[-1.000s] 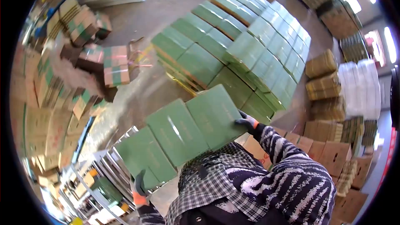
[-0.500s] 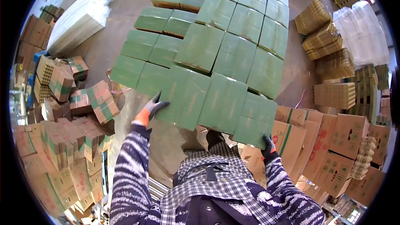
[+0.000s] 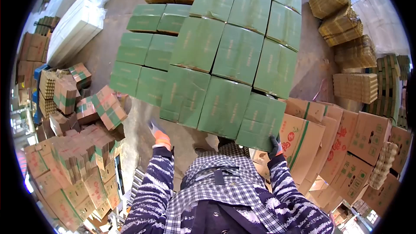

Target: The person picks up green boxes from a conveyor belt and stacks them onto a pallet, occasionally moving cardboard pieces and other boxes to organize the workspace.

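Green cartons point(image 3: 225, 104) stand packed close together in a large stack in front of me. My right hand point(image 3: 274, 147), in a dark glove, is at the near right corner carton point(image 3: 261, 119), its fingers closed against the edge. My left hand point(image 3: 159, 136), in a grey and orange glove, is in the air short of the near left cartons. It touches nothing; its fingers look stretched out, though motion blurs them. A lower pair of green cartons point(image 3: 151, 84) sits to the left of the near row.
Brown cartons point(image 3: 323, 147) crowd close on my right. Flattened cartons point(image 3: 82, 147) and loose boxes point(image 3: 110, 106) are piled on the left. Egg trays point(image 3: 355, 87) stand in stacks at the far right, and a white wrapped stack point(image 3: 78, 26) at the far left.
My left hand has come off the near left carton and drawn back toward me. My right hand stays at the right corner carton. The view has shifted slightly.
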A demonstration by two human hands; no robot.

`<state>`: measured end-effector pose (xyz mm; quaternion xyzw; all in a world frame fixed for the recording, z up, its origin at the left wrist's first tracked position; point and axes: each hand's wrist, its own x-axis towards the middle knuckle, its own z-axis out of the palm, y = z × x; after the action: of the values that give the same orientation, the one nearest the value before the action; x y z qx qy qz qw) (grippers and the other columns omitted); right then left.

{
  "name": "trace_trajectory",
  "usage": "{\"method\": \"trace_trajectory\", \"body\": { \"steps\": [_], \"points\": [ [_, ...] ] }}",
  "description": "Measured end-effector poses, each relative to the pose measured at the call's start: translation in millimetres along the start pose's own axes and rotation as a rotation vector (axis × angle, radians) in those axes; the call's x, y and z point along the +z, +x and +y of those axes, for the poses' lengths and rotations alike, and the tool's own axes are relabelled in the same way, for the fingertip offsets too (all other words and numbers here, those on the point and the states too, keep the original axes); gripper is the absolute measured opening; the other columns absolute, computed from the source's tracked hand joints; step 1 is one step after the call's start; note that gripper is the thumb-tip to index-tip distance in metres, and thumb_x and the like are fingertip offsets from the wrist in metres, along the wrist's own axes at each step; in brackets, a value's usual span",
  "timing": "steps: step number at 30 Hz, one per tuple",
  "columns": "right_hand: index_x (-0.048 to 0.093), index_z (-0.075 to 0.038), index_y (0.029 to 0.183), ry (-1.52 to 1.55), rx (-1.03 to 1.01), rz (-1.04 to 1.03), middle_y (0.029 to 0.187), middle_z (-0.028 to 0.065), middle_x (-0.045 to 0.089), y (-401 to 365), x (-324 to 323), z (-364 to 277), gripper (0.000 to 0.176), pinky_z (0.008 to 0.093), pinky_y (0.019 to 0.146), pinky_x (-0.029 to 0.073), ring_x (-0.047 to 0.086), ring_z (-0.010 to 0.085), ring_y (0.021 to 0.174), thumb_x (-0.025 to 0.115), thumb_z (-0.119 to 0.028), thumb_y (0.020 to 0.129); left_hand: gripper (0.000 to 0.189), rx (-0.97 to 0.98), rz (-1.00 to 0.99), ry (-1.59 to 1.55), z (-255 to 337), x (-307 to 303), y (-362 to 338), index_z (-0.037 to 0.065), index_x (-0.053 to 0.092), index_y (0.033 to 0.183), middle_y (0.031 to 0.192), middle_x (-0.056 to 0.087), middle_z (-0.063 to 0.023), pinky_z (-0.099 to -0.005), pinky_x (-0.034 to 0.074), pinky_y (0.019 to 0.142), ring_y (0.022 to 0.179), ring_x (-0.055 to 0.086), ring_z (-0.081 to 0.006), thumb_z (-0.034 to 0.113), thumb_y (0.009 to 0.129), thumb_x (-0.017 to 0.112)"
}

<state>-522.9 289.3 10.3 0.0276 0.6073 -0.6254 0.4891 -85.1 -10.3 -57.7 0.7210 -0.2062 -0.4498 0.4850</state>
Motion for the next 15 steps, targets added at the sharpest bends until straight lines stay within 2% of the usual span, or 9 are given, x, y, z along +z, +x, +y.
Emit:
{"method": "trace_trajectory", "body": {
  "steps": [2,4,6,7,8,11,12,14,15],
  "points": [
    [0.036,-0.006,0.136,-0.019,0.007,-0.001,0.123,0.0085,0.051,2,-3,-7,0.052,0.0309,0.092,0.043,0.05,0.0198,0.11,0.053,-0.014,0.087,0.05,-0.547,0.047,0.022,-15,-4,-29,0.017,0.05,0.113,0.103,0.051,-0.0011,-0.0335,0.036,0.076,0.091,0.048,-0.0193,0.056,0.081,0.051],
    [0.037,-0.005,0.135,-0.031,0.021,-0.049,0.123,0.0075,0.051,3,-6,-11,0.05,0.0303,0.091,0.043,0.05,0.019,0.11,0.05,-0.012,0.088,0.06,-0.769,-0.08,-0.131,-26,4,-60,0.016,0.044,0.126,0.125,0.049,-0.0041,-0.0466,0.035,0.092,0.111,0.047,-0.0305,0.057,0.083,0.048],
    [0.038,-0.006,0.135,0.078,0.049,-0.037,0.123,0.0071,0.051,8,-12,-11,0.049,0.0302,0.091,0.043,0.05,0.0189,0.11,0.05,-0.012,0.088,0.055,-0.857,-0.261,-0.301,-43,18,-76,0.014,0.048,0.126,0.128,0.05,-0.0065,-0.0483,0.032,0.098,0.118,0.044,-0.0298,0.053,0.087,0.044],
    [0.039,-0.006,0.134,0.191,0.073,-0.03,0.122,0.0066,0.051,11,-15,-11,0.048,0.0301,0.09,0.043,0.05,0.0189,0.11,0.05,-0.012,0.088,0.052,-0.872,-0.44,-0.409,-57,23,-77,0.014,0.052,0.122,0.126,0.052,-0.0069,-0.0464,0.033,0.098,0.118,0.044,-0.0287,0.052,0.088,0.041],
    [0.039,-0.006,0.134,0.184,0.077,-0.032,0.122,0.0066,0.051,12,-15,-11,0.048,0.0301,0.09,0.043,0.05,0.0189,0.11,0.05,-0.012,0.088,0.052,-0.875,-0.435,-0.415,-73,27,-77,0.014,0.052,0.122,0.126,0.052,-0.0069,-0.0464,0.033,0.098,0.118,0.044,-0.0287,0.052,0.088,0.041],
    [0.042,-0.006,0.132,-0.077,-0.017,-0.009,0.126,0.0058,0.051,18,-1,-3,0.043,0.0331,0.095,0.041,0.05,0.02,0.112,0.049,-0.016,0.091,0.046,-0.335,-0.739,-0.131,-130,39,-64,0.012,0.052,0.122,0.126,0.052,-0.0073,-0.0433,0.037,0.096,0.115,0.047,-0.028,0.043,0.092,0.037],
    [0.045,-0.007,0.13,-0.074,0.164,0.113,0.126,0.006,0.051,28,-9,6,0.041,0.0329,0.096,0.04,0.05,0.0197,0.112,0.05,-0.017,0.091,0.044,-0.149,-0.819,-0.032,-123,51,-70,0.012,0.052,0.122,0.126,0.052,-0.0074,-0.0423,0.038,0.096,0.113,0.048,-0.0277,0.041,0.093,0.035],
    [0.047,-0.008,0.128,-0.082,0.349,0.217,0.125,0.0062,0.052,43,-22,19,0.038,0.0328,0.097,0.04,0.05,0.0195,0.112,0.051,-0.019,0.091,0.041,-0.347,-0.931,-0.702,-85,67,-90,0.011,0.051,0.123,0.125,0.053,-0.0072,-0.0411,0.039,0.095,0.112,0.05,-0.0278,0.034,0.095,0.032],
    [0.05,-0.005,0.123,-0.014,0.351,0.128,0.12,0.0069,0.054,49,-24,21,0.036,0.0318,0.093,0.042,0.052,0.0191,0.108,0.051,-0.024,0.092,0.041,-0.331,-0.912,-0.708,-91,73,-90,0.011,0.051,0.123,0.125,0.053,-0.0072,-0.0411,0.039,0.095,0.112,0.05,-0.0278,0.034,0.095,0.032]
  ]
}}
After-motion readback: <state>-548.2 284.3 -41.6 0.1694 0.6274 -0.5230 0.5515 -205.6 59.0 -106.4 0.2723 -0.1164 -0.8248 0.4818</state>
